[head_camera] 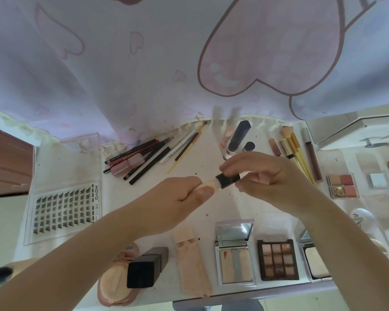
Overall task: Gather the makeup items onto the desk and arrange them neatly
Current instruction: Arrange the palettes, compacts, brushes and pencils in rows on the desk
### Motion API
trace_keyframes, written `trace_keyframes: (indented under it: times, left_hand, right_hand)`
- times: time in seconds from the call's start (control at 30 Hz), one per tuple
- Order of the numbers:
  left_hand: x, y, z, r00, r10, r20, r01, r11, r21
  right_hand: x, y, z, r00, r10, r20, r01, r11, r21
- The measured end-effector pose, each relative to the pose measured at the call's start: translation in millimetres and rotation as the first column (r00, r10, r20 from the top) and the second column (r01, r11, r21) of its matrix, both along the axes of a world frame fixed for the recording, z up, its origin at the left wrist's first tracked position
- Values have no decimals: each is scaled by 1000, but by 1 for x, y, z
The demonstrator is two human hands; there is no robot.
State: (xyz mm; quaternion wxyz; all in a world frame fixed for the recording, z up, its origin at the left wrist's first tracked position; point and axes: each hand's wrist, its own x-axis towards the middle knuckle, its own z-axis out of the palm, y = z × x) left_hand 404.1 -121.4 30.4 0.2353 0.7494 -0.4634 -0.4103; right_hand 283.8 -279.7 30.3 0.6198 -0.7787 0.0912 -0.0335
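We look down on a white desk [202,212] where our left hand [180,198] grips a small beige tube [208,184] and our right hand [256,176] pinches its black cap [227,180], both held above the middle, probably to close it before setting it down. Pencils [139,156], brushes [294,151] and palettes [277,259] already lie grouped by kind around the edges, leaving the centre free.

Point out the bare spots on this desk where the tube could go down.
Bare desk shows under the hands, bordered by the pencils at left, the bottles behind and the palettes in front. A narrower strip lies between lash tray and left hand. The right side and front edge are crowded.
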Motion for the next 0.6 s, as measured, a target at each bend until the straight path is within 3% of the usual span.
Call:
trace_keyframes:
  times: [0.17, 0.43, 0.6]
  left_hand:
    - [-4, -3, 1, 999, 1, -32, -1, 1000, 9]
    - [-2, -3, -4, 975, 130, -180, -126, 991, 34]
    - [-6, -7, -9, 954, 92, -284, -75, 995, 70]
  right_hand:
    - [2, 1, -1, 990, 20, -143, -8, 996, 84]
    - [-2, 0, -2, 991, 73, -116, -67, 996, 53]
    - [2, 4, -5, 975, 114, -189, -140, 981, -132]
